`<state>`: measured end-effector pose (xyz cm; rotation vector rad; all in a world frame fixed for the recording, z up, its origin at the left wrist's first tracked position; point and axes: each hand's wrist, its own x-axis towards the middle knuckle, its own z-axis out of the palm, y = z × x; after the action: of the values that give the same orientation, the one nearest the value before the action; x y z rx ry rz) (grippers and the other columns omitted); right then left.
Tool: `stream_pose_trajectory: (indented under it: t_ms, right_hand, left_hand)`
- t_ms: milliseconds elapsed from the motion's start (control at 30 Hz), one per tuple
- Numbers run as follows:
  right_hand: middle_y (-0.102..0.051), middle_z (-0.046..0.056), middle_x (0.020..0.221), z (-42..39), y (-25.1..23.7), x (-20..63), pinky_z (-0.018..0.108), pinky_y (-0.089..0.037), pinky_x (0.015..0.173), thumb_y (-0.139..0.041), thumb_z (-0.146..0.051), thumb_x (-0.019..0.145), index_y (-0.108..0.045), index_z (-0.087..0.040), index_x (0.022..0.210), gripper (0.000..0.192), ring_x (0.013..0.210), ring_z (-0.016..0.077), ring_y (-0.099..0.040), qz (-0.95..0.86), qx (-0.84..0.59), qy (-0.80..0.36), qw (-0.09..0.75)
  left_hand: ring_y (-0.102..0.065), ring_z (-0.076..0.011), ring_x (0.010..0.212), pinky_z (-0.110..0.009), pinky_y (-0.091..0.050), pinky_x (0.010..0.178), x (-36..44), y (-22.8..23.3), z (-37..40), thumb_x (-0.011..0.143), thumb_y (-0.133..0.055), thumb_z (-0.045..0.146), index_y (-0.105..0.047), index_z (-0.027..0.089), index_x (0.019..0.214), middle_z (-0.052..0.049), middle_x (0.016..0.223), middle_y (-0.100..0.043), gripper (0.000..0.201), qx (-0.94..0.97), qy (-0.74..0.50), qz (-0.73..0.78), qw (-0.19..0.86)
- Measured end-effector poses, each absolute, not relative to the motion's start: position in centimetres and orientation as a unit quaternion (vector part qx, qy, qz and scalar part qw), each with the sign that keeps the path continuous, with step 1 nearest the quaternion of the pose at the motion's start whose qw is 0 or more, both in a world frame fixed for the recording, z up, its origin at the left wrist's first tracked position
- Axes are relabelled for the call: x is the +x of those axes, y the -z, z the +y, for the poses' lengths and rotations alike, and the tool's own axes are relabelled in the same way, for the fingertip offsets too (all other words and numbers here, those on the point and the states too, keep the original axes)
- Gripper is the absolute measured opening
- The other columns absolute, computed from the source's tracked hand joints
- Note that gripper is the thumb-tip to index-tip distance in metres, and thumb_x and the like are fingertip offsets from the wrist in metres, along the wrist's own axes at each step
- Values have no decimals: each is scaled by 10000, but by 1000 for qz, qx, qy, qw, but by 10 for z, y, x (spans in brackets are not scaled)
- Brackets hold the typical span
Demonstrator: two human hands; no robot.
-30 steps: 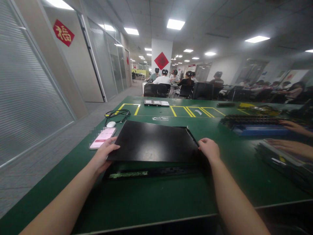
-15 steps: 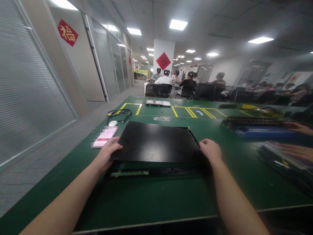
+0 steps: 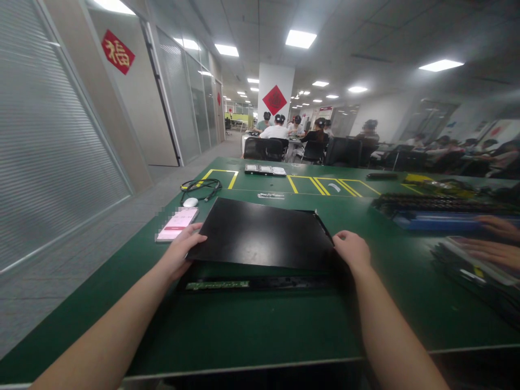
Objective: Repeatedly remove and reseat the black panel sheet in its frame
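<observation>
Holding: black lid [image 3: 264, 234], flat panel, near edge raised off the chassis [image 3: 260, 283] under it, middle of the green table [image 3: 252, 330]
Left hand [image 3: 179, 253]: fingers curled on lid's near-left corner, thumb on top
Right hand [image 3: 352, 250]: fingers closed on lid's near-right corner (fingertips hidden under the edge)
Chassis: dark, low, green board strip showing at front left
Phone [image 3: 177, 224]: pink screen, just left of lid, near left hand
Mouse [image 3: 190, 202]: white, behind phone
Cable [image 3: 201, 187]: black coil, behind mouse
Co-worker's hands [image 3: 493, 241]: far right, on other dark units (blurred)
Trays [image 3: 265, 169]: far side, by yellow floor-tape boxes
</observation>
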<state>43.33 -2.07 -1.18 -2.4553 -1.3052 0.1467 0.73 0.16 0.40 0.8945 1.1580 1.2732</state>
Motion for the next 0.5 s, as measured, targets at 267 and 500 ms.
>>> stream_pose_trajectory:
  t_ms: [267,500]
  right_hand:
    - [-772,81,954,-21,10,432,323,-454,695,-476,-362,861,-785,-269,1027,363,919,269,-704,-470,-868,-40,155]
    - [-769,92,975,-21,9,429,334,-468,712,-466,-384,867,-788,-276,1043,382,935,283,-706,-478,-867,-35,138]
  left_hand:
    - [-740,-200,656,-238,-558,536,4,5,5,656,-729,120,-642,176,1053,-23,777,-764,411,382,-535,502,563]
    - [-782,-239,813,-262,-616,654,2,7,8,760,-786,190,-700,192,1081,-69,871,-795,333,393,-525,503,564]
